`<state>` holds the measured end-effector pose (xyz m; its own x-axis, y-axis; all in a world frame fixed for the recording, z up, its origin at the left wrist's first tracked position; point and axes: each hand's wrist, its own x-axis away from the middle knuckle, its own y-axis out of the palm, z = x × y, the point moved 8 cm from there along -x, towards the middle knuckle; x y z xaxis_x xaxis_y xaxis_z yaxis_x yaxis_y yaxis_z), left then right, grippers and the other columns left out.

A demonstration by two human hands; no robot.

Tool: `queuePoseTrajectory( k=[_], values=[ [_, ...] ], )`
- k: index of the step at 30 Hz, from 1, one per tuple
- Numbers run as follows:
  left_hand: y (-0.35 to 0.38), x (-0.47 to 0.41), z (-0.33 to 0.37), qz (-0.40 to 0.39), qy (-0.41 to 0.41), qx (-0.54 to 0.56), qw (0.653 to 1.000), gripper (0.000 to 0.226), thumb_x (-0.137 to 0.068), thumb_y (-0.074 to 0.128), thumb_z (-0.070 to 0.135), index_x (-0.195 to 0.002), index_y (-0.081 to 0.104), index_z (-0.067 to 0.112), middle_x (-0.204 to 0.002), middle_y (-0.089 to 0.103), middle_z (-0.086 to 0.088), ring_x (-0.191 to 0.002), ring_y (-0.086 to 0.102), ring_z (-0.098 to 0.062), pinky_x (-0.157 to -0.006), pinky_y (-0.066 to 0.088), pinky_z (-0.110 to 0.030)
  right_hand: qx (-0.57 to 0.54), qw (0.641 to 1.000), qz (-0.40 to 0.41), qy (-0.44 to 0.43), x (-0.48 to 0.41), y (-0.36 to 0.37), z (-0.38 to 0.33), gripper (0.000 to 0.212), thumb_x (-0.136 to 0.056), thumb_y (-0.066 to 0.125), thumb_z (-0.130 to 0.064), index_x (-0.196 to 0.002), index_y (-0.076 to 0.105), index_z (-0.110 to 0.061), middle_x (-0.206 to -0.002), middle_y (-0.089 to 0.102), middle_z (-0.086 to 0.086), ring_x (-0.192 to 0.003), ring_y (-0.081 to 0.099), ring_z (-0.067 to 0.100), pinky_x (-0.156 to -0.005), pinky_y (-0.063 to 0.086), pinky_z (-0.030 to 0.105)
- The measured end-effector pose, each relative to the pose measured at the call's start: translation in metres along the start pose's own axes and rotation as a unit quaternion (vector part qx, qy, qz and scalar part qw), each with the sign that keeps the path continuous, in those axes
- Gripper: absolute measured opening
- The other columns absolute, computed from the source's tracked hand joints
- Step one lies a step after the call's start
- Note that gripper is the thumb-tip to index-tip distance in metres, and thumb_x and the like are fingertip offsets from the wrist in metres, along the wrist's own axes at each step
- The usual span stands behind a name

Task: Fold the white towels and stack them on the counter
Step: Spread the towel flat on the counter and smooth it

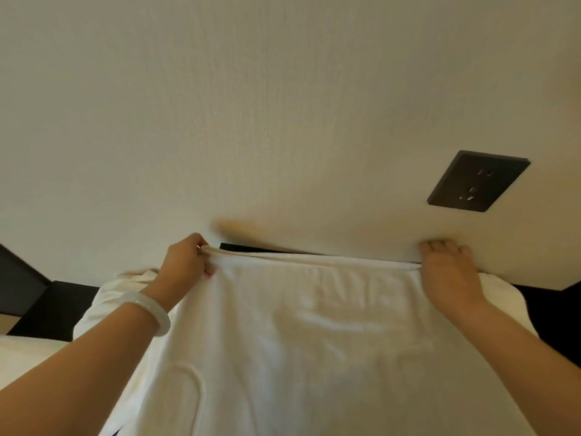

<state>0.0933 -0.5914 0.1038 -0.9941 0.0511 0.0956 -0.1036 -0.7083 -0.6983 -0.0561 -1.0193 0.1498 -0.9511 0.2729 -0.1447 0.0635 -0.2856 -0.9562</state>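
Observation:
A white towel (308, 335) is stretched out in front of me, its top hem held up close to the wall. My left hand (185, 262) pinches the hem's left corner, and a pale bangle sits on that wrist. My right hand (448, 272) grips the hem's right corner with fingers curled over it. The cloth hangs from the hem toward me and hides most of the dark counter (56, 309). More white towel fabric (132, 278) bunches behind my left hand.
A cream wall (283, 105) fills the upper view, very close behind the towel. A dark wall socket (478, 180) is set in it at the upper right. A dark panel (15, 278) stands at the far left.

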Motion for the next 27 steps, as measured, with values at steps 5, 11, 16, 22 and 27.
queuePoseTrajectory(
  k=[5,11,16,22,27],
  values=[
    [0.013,-0.001,0.006,-0.057,0.120,-0.124,0.983,0.032,-0.090,0.055,0.002,-0.118,0.053,0.018,-0.100,0.054,-0.004,-0.080,0.053,-0.021,-0.070,0.037,-0.027,-0.214,0.965,-0.122,-0.089,0.001,0.018,-0.079,0.019,-0.093,0.057,-0.009,-0.110,0.062,-0.015,-0.111,0.060,0.002,-0.096,0.059,0.026,-0.080,0.047,0.034],
    [0.015,-0.013,0.002,-0.114,0.124,-0.232,0.958,0.008,-0.096,0.059,0.021,-0.096,0.054,0.026,-0.096,0.045,0.000,-0.080,0.053,-0.020,-0.070,0.038,-0.027,-0.208,0.952,-0.216,-0.056,-0.016,0.027,-0.098,0.021,-0.090,0.068,-0.025,-0.107,0.059,-0.016,-0.109,0.056,0.002,-0.096,0.059,0.023,-0.081,0.047,0.033],
    [0.004,-0.021,0.007,-0.071,0.146,-0.212,0.964,0.011,-0.097,0.058,0.023,-0.096,0.060,0.013,-0.095,0.061,-0.001,-0.084,0.055,-0.021,-0.071,0.043,-0.031,-0.326,0.900,-0.285,0.053,-0.014,0.037,-0.097,0.014,-0.088,0.069,-0.013,-0.093,0.056,-0.009,-0.058,0.065,0.004,-0.044,0.055,0.012,-0.045,0.041,0.022],
    [-0.009,-0.023,0.004,-0.016,0.092,-0.163,0.982,0.015,-0.097,0.057,0.017,-0.086,0.056,0.007,-0.079,0.059,-0.005,-0.071,0.053,-0.024,-0.060,0.039,-0.033,-0.653,0.687,-0.210,0.237,-0.010,0.057,-0.103,0.026,-0.090,0.060,0.009,-0.083,0.043,-0.010,-0.058,0.064,0.019,-0.042,0.064,0.022,-0.038,0.049,0.027],
    [-0.001,-0.025,-0.010,0.022,0.036,-0.133,0.990,0.015,-0.097,0.056,0.019,-0.088,0.053,0.008,-0.083,0.055,-0.004,-0.077,0.051,-0.025,-0.066,0.036,-0.033,-0.792,0.563,0.027,0.235,0.004,0.060,-0.117,0.030,-0.091,0.048,0.016,-0.085,0.043,-0.013,-0.069,0.069,0.009,-0.072,0.073,0.027,-0.072,0.061,0.033]
  ],
)
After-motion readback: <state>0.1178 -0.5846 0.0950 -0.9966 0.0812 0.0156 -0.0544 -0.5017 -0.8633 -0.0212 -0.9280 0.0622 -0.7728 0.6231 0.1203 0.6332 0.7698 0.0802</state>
